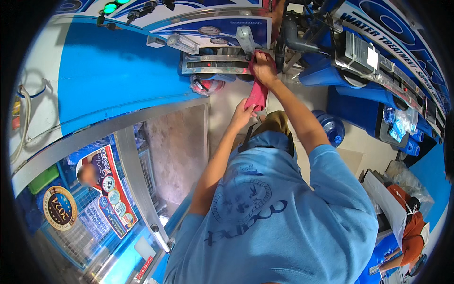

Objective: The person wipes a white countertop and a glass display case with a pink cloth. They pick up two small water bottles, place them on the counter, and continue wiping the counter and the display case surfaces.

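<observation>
A dark pink cloth (pixel 258 95) hangs between my two hands in front of the water-treatment rack. My right hand (pixel 264 69) grips its upper end, close below a clear upright cylinder (pixel 244 37). Whether the cloth touches the cylinder's base or the frame there is hidden. Lower down, my left hand (pixel 242 115) pinches the other end between thumb and fingers. A metal frame (pixel 216 65) with a small red light runs just left of my right hand.
Round gauges (pixel 209 30) sit on the panel ahead. A glass door with a metal frame (pixel 133 170) stands open at left. Blue water jugs (pixel 330 129) stand on the floor at right, below a grey box (pixel 360 53). Another person in an orange shirt (pixel 413 227) is at lower right.
</observation>
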A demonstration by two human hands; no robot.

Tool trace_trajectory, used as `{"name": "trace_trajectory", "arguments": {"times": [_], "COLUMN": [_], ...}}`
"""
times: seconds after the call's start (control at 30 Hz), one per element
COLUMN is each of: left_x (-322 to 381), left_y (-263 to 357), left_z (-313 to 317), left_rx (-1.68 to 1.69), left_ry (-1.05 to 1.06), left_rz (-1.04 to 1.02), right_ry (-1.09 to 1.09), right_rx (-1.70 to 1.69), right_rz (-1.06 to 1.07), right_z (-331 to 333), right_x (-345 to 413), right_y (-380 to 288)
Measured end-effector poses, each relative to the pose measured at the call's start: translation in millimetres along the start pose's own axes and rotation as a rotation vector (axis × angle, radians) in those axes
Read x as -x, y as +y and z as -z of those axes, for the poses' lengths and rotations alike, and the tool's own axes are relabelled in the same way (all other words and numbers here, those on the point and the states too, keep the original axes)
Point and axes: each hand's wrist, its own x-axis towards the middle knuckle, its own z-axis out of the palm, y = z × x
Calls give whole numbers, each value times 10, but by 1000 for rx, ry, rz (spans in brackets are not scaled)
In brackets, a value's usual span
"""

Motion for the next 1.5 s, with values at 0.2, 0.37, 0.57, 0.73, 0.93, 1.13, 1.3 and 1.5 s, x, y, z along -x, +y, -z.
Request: {"name": "trace_trajectory", "arguments": {"times": [0.2,0.37,0.57,0.73,0.93,1.13,1.3,1.5], "left_x": [-173,-212,55,187,200,166,149,87], "left_y": [64,38,40,107,74,-63,-144,-152], "left_z": [-215,-277,-206,-54,-12,-183,-101,-27], "left_rx": [-63,-366,-195,-121,-30,-131,-148,-68], "left_ry": [-88,-41,-67,78,62,-73,-30,63], "left_rz": [-19,-105,-119,-6,-33,-18,-122,-92], "right_ry": [-71,167,35,-132,-164,-133,-91,-31], "right_rx": [-202,-763,-669,-330,-108,-216,-433,-351], "right_rz": [10,-587,-658,-356,-180,-265,-345,-306], "right_z": [-60,-32,250,253,66,177,336,136], "right_x": [-30,9,183,62,42,301,369,49], "right_y": [142,103,-128,-374,-364,-222,-47,-119]}}
